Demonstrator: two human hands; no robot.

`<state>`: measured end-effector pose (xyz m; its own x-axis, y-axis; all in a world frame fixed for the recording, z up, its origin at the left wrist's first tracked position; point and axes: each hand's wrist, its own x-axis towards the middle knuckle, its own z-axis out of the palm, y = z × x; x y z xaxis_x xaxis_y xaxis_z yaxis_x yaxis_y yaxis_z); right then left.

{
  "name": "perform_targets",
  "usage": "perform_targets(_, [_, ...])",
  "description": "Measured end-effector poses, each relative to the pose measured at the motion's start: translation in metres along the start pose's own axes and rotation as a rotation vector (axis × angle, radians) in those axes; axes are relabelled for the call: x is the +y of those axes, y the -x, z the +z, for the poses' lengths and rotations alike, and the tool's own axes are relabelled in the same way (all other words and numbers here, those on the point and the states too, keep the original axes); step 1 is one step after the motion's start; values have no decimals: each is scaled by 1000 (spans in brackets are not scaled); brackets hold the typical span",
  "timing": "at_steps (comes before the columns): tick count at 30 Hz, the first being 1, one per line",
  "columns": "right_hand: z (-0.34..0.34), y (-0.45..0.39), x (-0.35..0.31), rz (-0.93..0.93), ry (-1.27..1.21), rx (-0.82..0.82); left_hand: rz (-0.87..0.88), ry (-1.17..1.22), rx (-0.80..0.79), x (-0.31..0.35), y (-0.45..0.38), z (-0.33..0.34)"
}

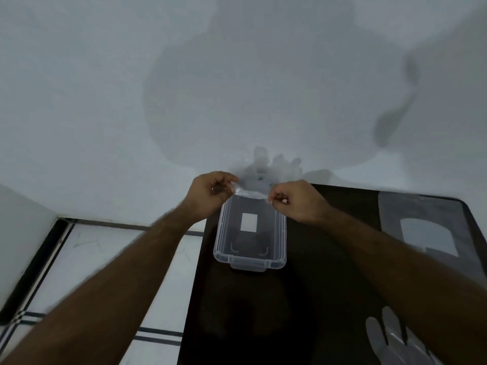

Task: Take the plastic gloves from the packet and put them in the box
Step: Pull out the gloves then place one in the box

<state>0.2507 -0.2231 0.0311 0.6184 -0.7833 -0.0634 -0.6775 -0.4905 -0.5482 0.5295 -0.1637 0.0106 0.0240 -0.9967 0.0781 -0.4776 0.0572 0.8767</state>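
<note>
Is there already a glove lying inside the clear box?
No. The box holds nothing but a white label; both hands hold a glove above it.

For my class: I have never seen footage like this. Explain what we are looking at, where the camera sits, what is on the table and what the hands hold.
There is no machine here, only a person's two bare arms. The one picture comes from a camera worn on the head, looking forward and down. The left hand and right hand pinch the cuff edge of a thin clear plastic glove, stretched between them above the far end of an open clear box. The box sits on a dark table and looks empty apart from a white label. Another glove lies at the near right, and a packet at the far right.
</note>
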Motion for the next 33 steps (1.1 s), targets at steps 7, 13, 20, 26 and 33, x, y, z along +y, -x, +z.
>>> perform_targets(7, [47,15,9,-61,271,-195,-1,-263,-192,-39,24,16])
perform_targets(13, [70,27,2,-135,499,-436,143,-554,-390,-61,44,28])
perform_targets(20, [84,21,3,-169,538,-631,282,-888,-650,-58,32,36])
perform_targets(26, [92,-6,9,-161,562,-488,334,-986,-819,-49,23,36])
perform_targets(33, [127,-41,12,-2,752,-534,368,-1244,-792,-32,4,55])
